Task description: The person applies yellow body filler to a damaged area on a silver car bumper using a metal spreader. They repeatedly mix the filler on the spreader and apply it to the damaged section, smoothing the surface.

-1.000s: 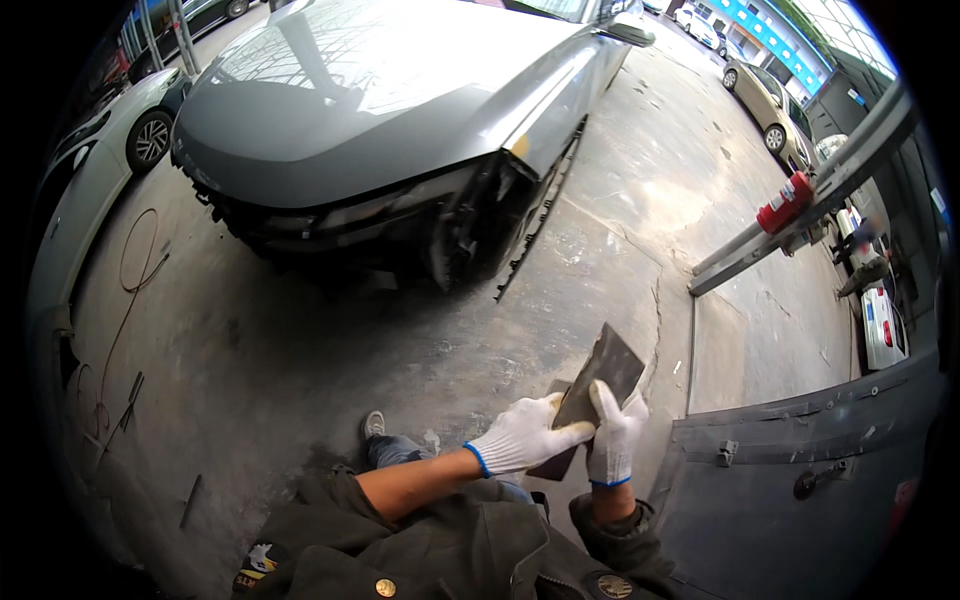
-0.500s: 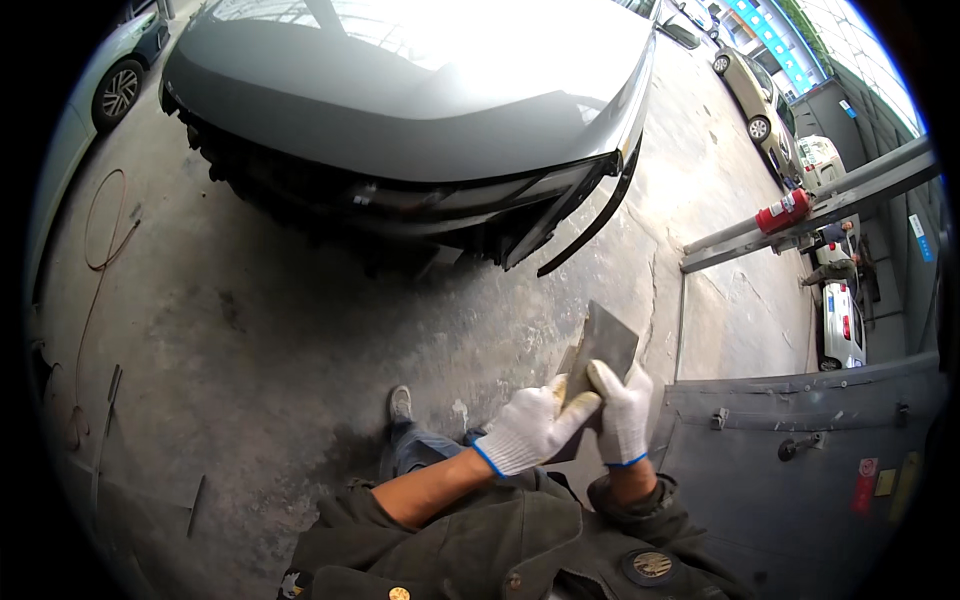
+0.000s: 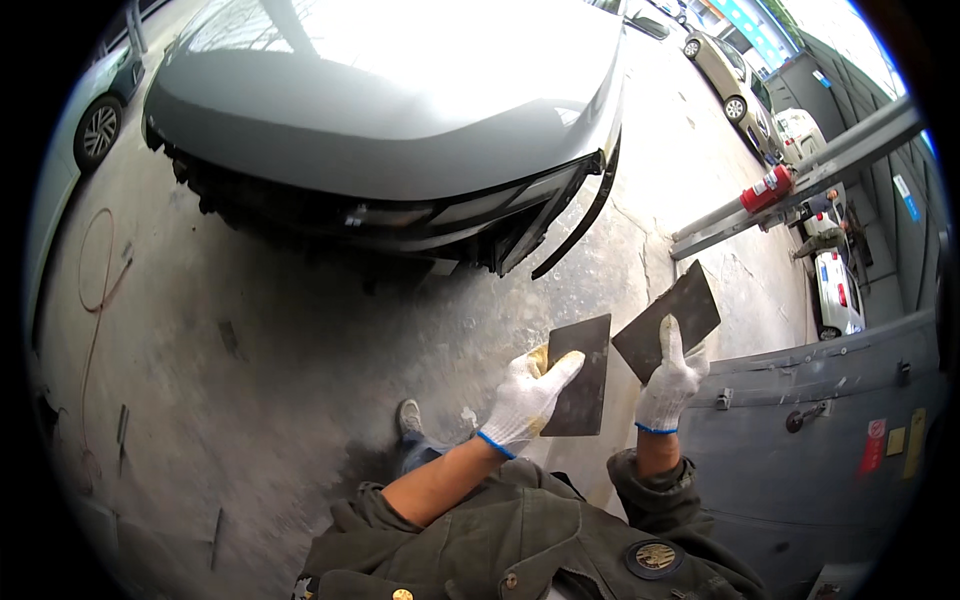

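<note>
The left hand (image 3: 524, 398) pinches a dark plate (image 3: 584, 388) jutting to its right; the right hand (image 3: 672, 384) grips a second plate (image 3: 692, 308) reaching ahead. Both look light and stiff, best pinched at an edge

I can make out no lettering, though a red sign (image 3: 873, 447) and yellow label (image 3: 896, 441) mark the grey panel (image 3: 775, 465).
</note>
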